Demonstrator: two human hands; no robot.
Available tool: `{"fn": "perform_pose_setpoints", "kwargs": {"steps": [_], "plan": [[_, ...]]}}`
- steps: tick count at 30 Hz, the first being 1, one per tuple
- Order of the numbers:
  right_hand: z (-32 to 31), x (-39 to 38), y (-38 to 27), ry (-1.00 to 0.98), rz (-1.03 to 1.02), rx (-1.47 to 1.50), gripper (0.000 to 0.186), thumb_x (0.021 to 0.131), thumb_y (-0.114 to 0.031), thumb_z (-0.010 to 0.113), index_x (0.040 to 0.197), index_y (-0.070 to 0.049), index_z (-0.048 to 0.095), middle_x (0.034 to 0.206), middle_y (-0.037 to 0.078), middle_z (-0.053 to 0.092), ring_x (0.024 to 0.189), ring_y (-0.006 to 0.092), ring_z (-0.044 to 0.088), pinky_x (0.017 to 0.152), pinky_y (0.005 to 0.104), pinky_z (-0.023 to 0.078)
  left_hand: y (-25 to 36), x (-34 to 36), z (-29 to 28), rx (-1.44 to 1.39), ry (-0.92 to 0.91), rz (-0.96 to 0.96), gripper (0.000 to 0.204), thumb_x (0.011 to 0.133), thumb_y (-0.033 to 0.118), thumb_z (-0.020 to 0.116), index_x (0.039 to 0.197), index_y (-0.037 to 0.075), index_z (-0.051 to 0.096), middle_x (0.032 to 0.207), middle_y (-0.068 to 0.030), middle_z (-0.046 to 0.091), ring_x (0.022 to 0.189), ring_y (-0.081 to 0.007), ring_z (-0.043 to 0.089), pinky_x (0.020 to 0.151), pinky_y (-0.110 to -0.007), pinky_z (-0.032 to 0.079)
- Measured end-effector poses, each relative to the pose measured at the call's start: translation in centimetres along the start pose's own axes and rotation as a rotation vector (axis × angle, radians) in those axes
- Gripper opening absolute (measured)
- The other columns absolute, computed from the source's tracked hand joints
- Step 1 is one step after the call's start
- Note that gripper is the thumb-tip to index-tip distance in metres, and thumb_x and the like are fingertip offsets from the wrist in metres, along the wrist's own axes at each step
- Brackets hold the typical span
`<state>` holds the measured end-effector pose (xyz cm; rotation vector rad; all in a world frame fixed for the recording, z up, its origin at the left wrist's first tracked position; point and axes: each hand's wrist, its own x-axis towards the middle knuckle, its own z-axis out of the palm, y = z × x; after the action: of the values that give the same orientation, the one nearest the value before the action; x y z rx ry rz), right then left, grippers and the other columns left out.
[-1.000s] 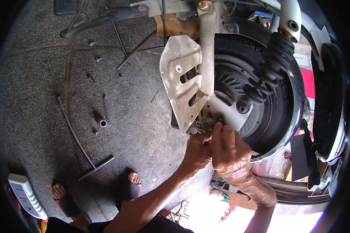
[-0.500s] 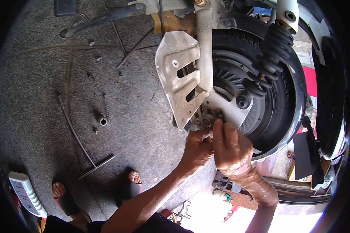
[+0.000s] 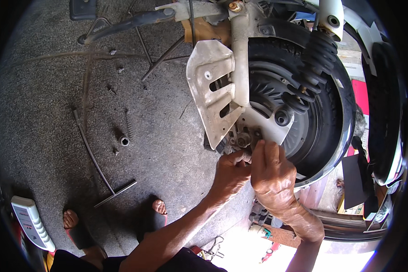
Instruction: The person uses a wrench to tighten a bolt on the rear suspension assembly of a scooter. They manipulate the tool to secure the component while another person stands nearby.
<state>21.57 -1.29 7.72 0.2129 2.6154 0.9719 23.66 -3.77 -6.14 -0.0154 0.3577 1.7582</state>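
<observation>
My left hand is closed, thumb and fingers pinched together just below the axle end and nut of a two-wheeler's wheel. Right beside it, my right hand is closed too, its fingertips pointing up at the lower edge of the pale metal mounting plate. What either hand pinches, if anything, is hidden behind the fingers. A dusty, slotted metal bracket stands up and to the left of them. Above right, a black coil-spring shock absorber joins the plate.
On the rough floor to the left lie a T-handle wrench, a socket and several small bolts. A dark kickstand reaches across the top left. A white device stands at lower left, near my feet.
My right fingertips have drawn slightly down from the plate's edge. Both hands stay close together below the axle. The view has shifted a little, so floor things appear slightly farther right.
</observation>
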Motion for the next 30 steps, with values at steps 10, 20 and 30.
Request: {"fn": "perform_pose_setpoints", "kwargs": {"steps": [10, 20, 30], "plan": [[1.8, -0.8, 0.6, 0.127, 0.073, 0.153, 0.033, 0.064, 0.003, 0.064, 0.096, 0.007, 0.061, 0.084, 0.012, 0.048, 0.066, 0.0194, 0.058, 0.047, 0.0282, 0.049, -6.1, -6.8, -7.3, 0.255, 0.443, -0.235, 0.016, 0.083, 0.010, 0.066, 0.093, -0.001, 0.060, 0.069, -0.0011, 0.054, 0.063, -0.0084, 0.049, 0.055, -0.026, 0.042], [1.7, -1.5, 0.1, 0.159, 0.007, 0.042, 0.039, 0.057, 0.000, 0.062, 0.094, 0.009, 0.060, 0.090, 0.013, 0.053, 0.071, 0.0199, 0.057, 0.051, 0.0275, 0.051, 3.6, -7.2, -11.2, 0.173, 0.393, -0.168, 0.022, 0.085, -0.005, 0.045, 0.095, -0.004, 0.065, 0.096, -0.0143, 0.068, 0.091, -0.0223, 0.065, 0.084, -0.036, 0.053], [2.7, -2.6, 0.0, 0.241, 0.069, 0.157, 0.042, 0.072, 0.005, 0.066, 0.114, 0.009, 0.060, 0.092, 0.014, 0.052, 0.073, 0.0230, 0.060, 0.053, 0.0332, 0.053, 9.9, -7.1, -10.2, 0.135, 0.280, -0.019, 0.014, 0.089, 0.000, 0.061, 0.103, 0.000, 0.063, 0.097, -0.0138, 0.068, 0.095, -0.0246, 0.069, 0.083, -0.037, 0.059]]}}
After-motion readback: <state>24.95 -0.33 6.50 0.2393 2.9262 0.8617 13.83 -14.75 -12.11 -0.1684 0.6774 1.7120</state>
